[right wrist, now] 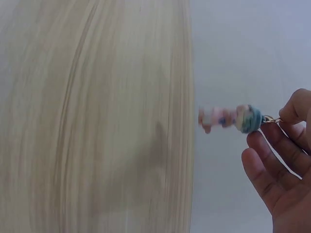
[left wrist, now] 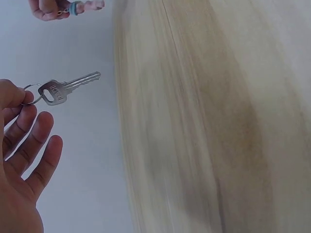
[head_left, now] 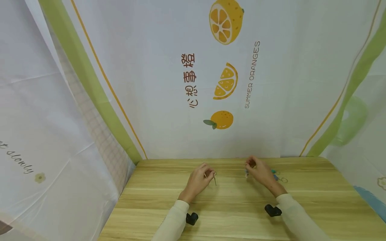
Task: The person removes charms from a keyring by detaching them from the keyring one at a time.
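Note:
My left hand pinches a metal split ring between thumb and forefinger. From that ring a silver key hangs above the tabletop. To its right, my right hand pinches the short gold chain of a small figurine charm with a teal top and a pinkish body. The charm dangles in the air and its lower part is blurred. The key and the charm are apart.
On the wooden table, beyond my right wrist, lie a green keychain and a blue keychain with metal rings, partly hidden by the hand. A white printed cloth stands along the table's back edge.

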{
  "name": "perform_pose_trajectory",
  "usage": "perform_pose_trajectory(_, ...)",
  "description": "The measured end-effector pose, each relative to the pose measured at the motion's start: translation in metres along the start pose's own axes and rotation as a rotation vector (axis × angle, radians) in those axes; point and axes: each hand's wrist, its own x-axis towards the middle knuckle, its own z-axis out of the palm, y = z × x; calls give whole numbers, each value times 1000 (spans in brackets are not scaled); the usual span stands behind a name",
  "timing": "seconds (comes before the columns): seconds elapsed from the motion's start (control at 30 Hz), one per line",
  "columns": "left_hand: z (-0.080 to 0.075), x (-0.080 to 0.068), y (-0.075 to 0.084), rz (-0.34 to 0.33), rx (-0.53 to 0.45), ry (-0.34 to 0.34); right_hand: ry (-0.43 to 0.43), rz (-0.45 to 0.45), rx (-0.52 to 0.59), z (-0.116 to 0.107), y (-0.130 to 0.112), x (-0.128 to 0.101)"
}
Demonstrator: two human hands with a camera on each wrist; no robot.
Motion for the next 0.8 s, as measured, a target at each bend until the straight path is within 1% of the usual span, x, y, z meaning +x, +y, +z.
perform_pose_trajectory(0.13, 0, 0, -1, 1, -7, 4, 29, -6, 8, -2, 9, 1)
perform_pose_trajectory(0.33, -1, -1, -3, -7, -23, 6, 43, 17, -18, -6, 18, 3)
perform_pose_trajectory(0.63, -3, -1, -5, 2, -22, 19, 50, 67, -28, -17, 23, 5)
perform_pose_trajectory(0.8, -5, 0, -6, -16, -20, 12, 56, 96, -16, -23, 25, 8)
